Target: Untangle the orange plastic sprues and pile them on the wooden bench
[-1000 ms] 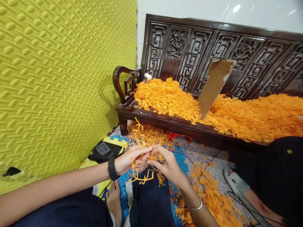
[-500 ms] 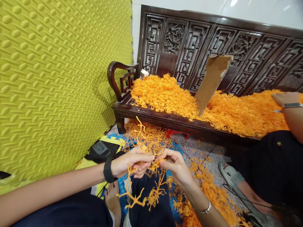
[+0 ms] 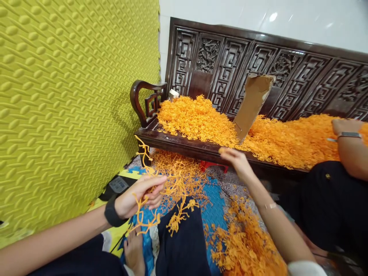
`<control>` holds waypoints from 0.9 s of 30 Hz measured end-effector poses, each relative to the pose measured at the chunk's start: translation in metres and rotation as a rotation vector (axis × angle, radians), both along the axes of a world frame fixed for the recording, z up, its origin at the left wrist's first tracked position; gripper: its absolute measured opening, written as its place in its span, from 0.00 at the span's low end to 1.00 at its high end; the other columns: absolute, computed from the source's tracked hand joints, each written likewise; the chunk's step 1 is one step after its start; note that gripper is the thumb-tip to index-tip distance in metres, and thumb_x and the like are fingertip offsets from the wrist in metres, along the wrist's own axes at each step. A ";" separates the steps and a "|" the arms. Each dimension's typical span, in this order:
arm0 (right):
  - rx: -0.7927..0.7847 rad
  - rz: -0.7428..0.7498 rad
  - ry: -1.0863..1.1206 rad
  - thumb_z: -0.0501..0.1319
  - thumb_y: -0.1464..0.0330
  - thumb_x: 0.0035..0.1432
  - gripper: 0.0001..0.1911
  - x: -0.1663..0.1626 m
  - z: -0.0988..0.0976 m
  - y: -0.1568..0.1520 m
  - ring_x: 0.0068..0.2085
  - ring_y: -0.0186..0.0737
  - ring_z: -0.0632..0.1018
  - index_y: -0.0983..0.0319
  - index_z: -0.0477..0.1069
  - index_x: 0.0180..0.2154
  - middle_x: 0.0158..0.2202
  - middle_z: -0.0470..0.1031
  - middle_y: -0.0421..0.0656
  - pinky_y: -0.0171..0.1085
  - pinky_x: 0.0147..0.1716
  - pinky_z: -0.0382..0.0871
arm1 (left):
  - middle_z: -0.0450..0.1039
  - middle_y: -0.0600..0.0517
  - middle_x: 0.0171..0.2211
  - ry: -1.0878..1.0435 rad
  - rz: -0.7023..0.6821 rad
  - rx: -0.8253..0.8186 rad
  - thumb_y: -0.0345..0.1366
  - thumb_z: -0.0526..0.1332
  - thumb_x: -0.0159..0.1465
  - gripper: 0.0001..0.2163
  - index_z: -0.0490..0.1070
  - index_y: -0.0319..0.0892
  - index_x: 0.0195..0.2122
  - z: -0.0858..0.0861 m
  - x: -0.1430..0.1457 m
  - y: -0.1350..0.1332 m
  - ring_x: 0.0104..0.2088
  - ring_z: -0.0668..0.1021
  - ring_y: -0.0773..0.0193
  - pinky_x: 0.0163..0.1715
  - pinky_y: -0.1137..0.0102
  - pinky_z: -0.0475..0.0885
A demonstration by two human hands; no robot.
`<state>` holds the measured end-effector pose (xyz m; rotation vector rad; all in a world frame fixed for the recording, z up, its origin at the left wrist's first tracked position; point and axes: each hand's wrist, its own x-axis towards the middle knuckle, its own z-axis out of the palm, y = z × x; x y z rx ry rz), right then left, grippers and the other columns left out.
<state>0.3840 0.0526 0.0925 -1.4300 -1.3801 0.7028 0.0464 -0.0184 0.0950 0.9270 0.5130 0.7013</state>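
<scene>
My left hand (image 3: 140, 195) is closed around a thin, branching orange plastic sprue (image 3: 157, 219). Bare twigs of it stick out above and below the fingers. Over my dark trouser leg hangs an orange cluster (image 3: 175, 221) with small knobbly pieces on it; whether it joins the held sprue I cannot tell. My right hand (image 3: 240, 163) reaches out to the front edge of the bench, fingers pinched on a small orange plastic piece (image 3: 222, 150). Just beyond that hand, a heap of small orange pieces (image 3: 198, 120) lies on the bench seat.
A cardboard divider (image 3: 251, 105) stands in the heap on the dark carved bench (image 3: 184, 142). Bare orange sprues (image 3: 184, 168) litter the floor below, beside a red stool (image 3: 214, 165). Fuller clusters (image 3: 244, 245) lie right. Another person's hand (image 3: 346, 125) rests at the right-hand heap.
My hands have parted. The right one has moved forward and up toward the bench with a small orange piece; the left has shifted slightly left, still gripping the sprue.
</scene>
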 end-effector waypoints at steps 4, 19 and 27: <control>0.001 -0.024 -0.025 0.60 0.65 0.51 0.35 0.009 0.026 0.063 0.46 0.38 0.73 0.75 0.54 0.57 0.54 0.60 0.65 0.34 0.42 0.65 | 0.45 0.61 0.11 -0.043 0.016 -0.006 0.40 0.56 0.61 0.18 0.56 0.39 0.16 0.000 -0.002 0.002 0.12 0.54 0.75 0.14 0.77 0.54; 0.287 0.918 -0.255 0.59 0.68 0.56 0.16 -0.130 0.037 -0.079 0.48 0.36 0.71 0.60 0.66 0.48 0.46 0.70 0.45 0.39 0.48 0.65 | 0.46 0.61 0.09 -0.123 0.046 -0.061 0.41 0.58 0.58 0.19 0.56 0.39 0.14 0.005 0.011 0.005 0.11 0.54 0.75 0.14 0.78 0.54; 0.366 0.644 -0.244 0.60 0.67 0.55 0.15 -0.136 0.016 -0.073 0.39 0.36 0.71 0.60 0.65 0.46 0.41 0.70 0.43 0.37 0.39 0.67 | 0.56 0.58 0.13 -0.155 -0.014 -0.067 0.43 0.54 0.61 0.14 0.67 0.38 0.25 0.008 0.021 0.008 0.14 0.61 0.72 0.17 0.75 0.60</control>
